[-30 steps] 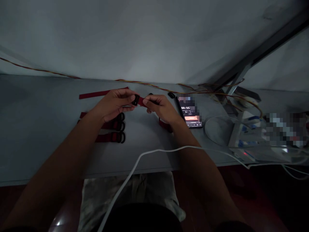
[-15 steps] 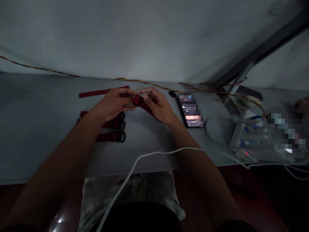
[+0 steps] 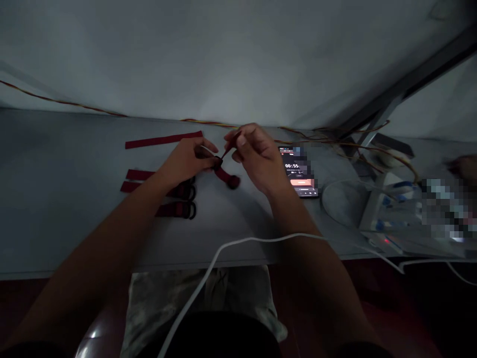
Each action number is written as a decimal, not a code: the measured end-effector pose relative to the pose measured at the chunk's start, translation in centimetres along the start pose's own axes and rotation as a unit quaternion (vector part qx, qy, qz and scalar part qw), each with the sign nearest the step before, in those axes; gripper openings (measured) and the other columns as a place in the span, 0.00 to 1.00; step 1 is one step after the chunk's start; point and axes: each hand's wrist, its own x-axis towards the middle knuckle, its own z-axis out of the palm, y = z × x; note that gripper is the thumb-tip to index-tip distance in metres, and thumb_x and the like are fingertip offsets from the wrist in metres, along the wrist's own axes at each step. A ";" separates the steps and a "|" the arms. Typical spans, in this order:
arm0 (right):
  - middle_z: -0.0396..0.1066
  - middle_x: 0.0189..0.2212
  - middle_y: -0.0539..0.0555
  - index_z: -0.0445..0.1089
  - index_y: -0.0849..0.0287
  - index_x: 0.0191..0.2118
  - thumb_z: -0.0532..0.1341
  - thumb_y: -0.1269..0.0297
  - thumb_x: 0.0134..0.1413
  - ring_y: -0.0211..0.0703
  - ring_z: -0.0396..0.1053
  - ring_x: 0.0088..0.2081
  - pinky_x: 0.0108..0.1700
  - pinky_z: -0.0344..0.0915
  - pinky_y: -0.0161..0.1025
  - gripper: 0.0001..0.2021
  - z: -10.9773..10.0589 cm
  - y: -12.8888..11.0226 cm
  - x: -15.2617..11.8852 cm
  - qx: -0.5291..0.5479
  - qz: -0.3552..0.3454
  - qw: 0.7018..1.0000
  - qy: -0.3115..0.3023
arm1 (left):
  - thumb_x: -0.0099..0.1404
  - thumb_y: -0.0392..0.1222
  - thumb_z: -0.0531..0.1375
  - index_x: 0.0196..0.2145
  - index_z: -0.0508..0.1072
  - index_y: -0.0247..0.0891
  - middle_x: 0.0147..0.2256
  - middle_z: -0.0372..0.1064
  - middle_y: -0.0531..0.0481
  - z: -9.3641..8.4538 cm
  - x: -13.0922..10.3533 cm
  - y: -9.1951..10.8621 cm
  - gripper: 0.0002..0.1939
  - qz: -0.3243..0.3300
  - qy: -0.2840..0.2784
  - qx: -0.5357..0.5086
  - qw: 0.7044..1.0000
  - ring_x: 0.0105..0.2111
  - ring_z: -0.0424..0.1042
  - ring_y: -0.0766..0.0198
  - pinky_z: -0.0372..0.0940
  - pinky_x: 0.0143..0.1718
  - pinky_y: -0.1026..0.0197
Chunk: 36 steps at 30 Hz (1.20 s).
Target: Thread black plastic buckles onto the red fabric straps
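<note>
My left hand (image 3: 196, 158) pinches a red webbing strap (image 3: 224, 175) at a black buckle. One part of this strap hangs down from the fingers with a black ring at its lower end. The other end runs up to my right hand (image 3: 257, 151), gripped between thumb and fingers. Under and beside my left forearm, several red straps with black buckles and rings (image 3: 184, 210) lie on the table, partly covered by the arm. Behind my left hand a plain flat red strap (image 3: 164, 139) lies by itself.
A lit phone (image 3: 298, 171) lies right of my right hand. A white cable (image 3: 253, 239) crosses in front of me over the grey table (image 3: 74, 199). Twisted wires (image 3: 208, 122) run along the wall. At the right stands a white box with blue parts (image 3: 387, 201).
My right hand has moved up and right, drawing a strap end upward from the buckle. The ringed part now dangles below my left hand. The view has shifted slightly.
</note>
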 end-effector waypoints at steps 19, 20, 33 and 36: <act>0.76 0.23 0.53 0.77 0.60 0.31 0.70 0.61 0.55 0.40 0.72 0.25 0.28 0.66 0.36 0.08 0.4 2.0 -0.1 -0.104 0.163 0.981 0.002 | 0.64 0.43 0.68 0.41 0.84 0.36 0.39 0.82 0.45 0.5 -0.4 0.5 0.10 0.016 0.003 0.025 1.000 0.41 0.81 0.56 0.78 0.43 0.56; 0.76 0.23 0.53 0.77 0.60 0.31 0.70 0.61 0.55 0.40 0.72 0.25 0.29 0.66 0.36 0.08 0.4 2.0 -0.1 -0.101 0.166 0.981 0.004 | 0.64 0.43 0.68 0.41 0.84 0.37 0.39 0.82 0.45 0.6 -0.4 0.4 0.10 0.016 -0.001 0.008 1.000 0.42 0.81 0.56 0.78 0.44 0.55; 0.82 0.37 0.55 0.81 0.57 0.36 0.75 0.53 0.52 0.46 0.77 0.37 0.42 0.70 0.42 0.14 -0.3 1.6 0.1 -0.157 0.043 0.986 -0.030 | 0.52 0.39 0.77 0.40 0.82 0.35 0.34 0.78 0.48 -0.2 -0.1 -0.1 0.17 -0.064 0.006 -0.187 0.980 0.37 0.78 0.63 0.76 0.43 0.59; 0.81 0.52 0.55 0.82 0.51 0.50 0.80 0.54 0.44 0.53 0.77 0.51 0.54 0.71 0.48 0.25 0.0 1.7 0.0 -0.220 -0.019 0.975 -0.035 | 0.53 0.36 0.77 0.38 0.79 0.35 0.32 0.75 0.51 -0.3 0.0 0.2 0.15 -0.066 0.001 -0.223 0.973 0.33 0.77 0.66 0.76 0.42 0.59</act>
